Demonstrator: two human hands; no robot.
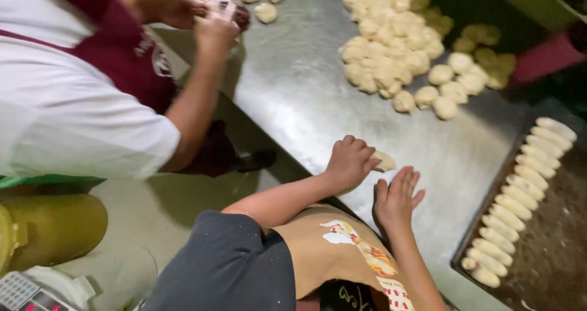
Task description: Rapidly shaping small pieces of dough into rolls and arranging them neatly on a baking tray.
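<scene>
The person's left hand (350,161) is curling its fingers down over one end of a small piece of dough (384,160), pinning it against the steel table (293,85); the pale tip of the dough is poking out just past the knuckles. The right hand (397,196) is lying flat and spread, palm down on the bare metal just beside the left hand and the dough, gripping nothing.

Beyond the right hand's fingertips, a dark baking tray (544,256) is holding a row of shaped dough rolls (520,195) laid side by side. Well ahead of both hands, a heap of round dough balls (397,48) is sitting on the table.

Across the table from the left hand, a co-worker in a white shirt and maroon apron (128,48) is working something between both hands (202,11); what it is cannot be told.
</scene>
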